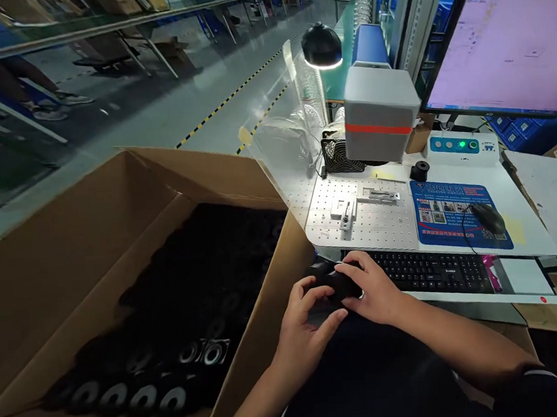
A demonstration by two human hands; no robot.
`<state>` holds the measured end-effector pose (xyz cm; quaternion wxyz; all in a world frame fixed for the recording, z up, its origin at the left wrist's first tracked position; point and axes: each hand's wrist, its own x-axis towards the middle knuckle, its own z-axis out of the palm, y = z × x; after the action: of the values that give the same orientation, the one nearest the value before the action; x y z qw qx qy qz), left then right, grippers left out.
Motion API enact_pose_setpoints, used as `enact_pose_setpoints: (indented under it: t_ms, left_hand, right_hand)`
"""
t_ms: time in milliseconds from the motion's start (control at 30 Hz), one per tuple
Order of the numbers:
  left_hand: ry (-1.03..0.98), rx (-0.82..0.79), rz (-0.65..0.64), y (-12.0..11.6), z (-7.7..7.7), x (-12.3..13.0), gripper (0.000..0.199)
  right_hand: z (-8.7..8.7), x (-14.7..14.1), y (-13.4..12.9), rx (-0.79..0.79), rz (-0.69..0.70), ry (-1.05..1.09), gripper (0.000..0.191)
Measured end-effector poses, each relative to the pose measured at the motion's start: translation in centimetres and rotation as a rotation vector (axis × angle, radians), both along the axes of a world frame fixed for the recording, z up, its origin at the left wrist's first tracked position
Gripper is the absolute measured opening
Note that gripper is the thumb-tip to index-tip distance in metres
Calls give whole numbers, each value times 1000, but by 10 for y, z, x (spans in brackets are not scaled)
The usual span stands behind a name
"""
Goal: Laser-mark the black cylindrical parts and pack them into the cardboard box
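In front of my body, at the keyboard's left end, both hands are around black cylindrical parts (340,285). My right hand (375,290) grips one of them between fingers and thumb. My left hand (308,317) has its fingertips curled on the black parts from the left, with the thumb apart below. How many parts there are is hard to tell, as the fingers cover them. To the left stands a large cardboard box (283,277) holding many black round parts (172,400), some with pale rings.
A perforated metal plate (369,225) with small fixtures lies under a grey machine head (381,111). Around it are a lamp (321,45), a fan (339,154), a black roll (419,171), a keyboard (433,271), a mouse (488,218) and a monitor (504,43).
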<state>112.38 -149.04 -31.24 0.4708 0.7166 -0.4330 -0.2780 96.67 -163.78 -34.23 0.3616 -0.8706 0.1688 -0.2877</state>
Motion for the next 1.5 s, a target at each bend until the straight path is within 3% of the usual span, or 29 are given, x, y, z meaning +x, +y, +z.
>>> enact_pose_setpoints:
  t_ms: [100, 233, 400, 500, 667, 800, 1500]
  left_hand:
    - [63, -38, 57, 10, -12, 16, 34]
    - [-87, -84, 290, 19, -37, 50, 36]
    - [-360, -75, 662, 29, -74, 99, 34]
    - [-452, -63, 768, 40, -96, 118, 30]
    - [-516, -47, 762, 58, -125, 128, 29]
    - [-519, -47, 763, 57, -138, 130, 30]
    - [-540, -93, 737, 52, -149, 134, 29]
  right_hand:
    - [4, 7, -16, 16, -24, -17, 69]
    - [3, 12, -60, 49, -251, -37, 51]
    - [-11, 15, -129, 157, -604, 99, 53]
    - [-21, 18, -154, 186, -631, 145, 54]
    - [-37, 25, -168, 142, -631, 90, 56]
    - [-47, 29, -173, 186, -673, 93, 62]
    - [-48, 34, -165, 2, -740, 242, 47]
